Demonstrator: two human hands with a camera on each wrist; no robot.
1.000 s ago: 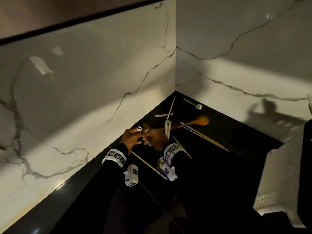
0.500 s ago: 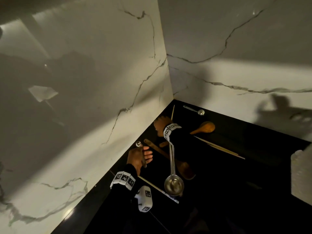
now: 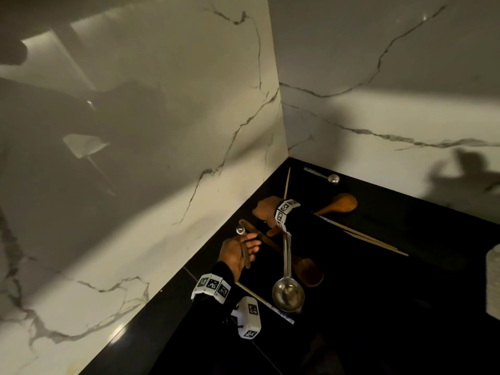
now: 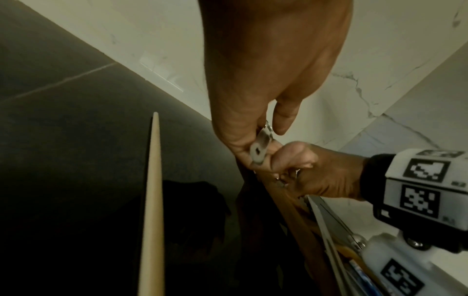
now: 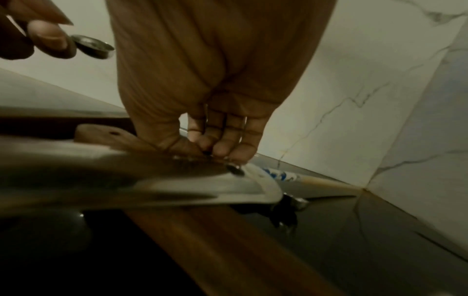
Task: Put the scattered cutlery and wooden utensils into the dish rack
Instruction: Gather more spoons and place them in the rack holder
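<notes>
Two hands at work: the left hand curls round the flat handle of a small steel measuring spoon, its round cup up near the marble wall; the right hand, farther in toward the corner, has fingers bent down onto the counter, pinching the end of a long steel ladle, as the right wrist view suggests.

Ladle: its deep bowl lies near, its handle runs far under the right wrist. Judged stiff, smooth, bowl-heavy; a grip at the handle tip will let the bowl swing, so a hold closer to mid-handle seems steadier.

Dark wooden spatula: lies crossing beside the ladle handle on the black glossy counter. Probably light, stiff, not slippery; take it at the narrow handle.

Light wooden spoon: right of the right hand, its oval bowl toward the far wall. Likely light and easy at mid-handle.

Thin wooden chopsticks: on the right, two together; others lie near the left wrist and in the far corner. Thin and apt to roll; pinch them as a pair.

Second small steel spoon: far, just beside the right wall. Small, slick, lying flat; lift it by the handle end.

Dish rack: not clearly seen; a pale object at the right edge cannot be identified.
</notes>
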